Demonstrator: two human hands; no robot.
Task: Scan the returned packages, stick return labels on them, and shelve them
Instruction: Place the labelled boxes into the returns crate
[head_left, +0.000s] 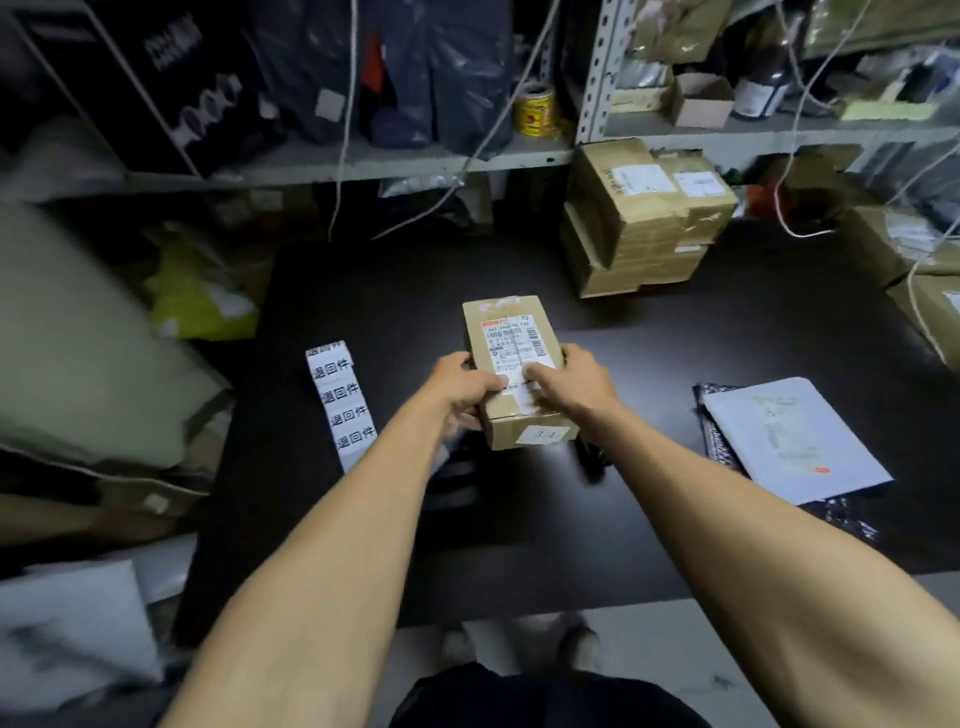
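Grey metal shelving (363, 161) packed with bagged goods rises behind a dark table (675, 338), where taped cardboard boxes (644, 218) sit stacked at the far edge. A white mailer (795, 441) lies to the right, a strip of return labels (343, 400) to the left. At centre, the left hand (462, 389) and right hand (576, 384) grip a small cardboard package (514, 364) by its sides, above the table.

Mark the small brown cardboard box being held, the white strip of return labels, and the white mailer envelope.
small brown cardboard box (511, 332), head view, shipping label on top.
white strip of return labels (343, 402), head view, mid-strip.
white mailer envelope (795, 441), head view, centre of face.
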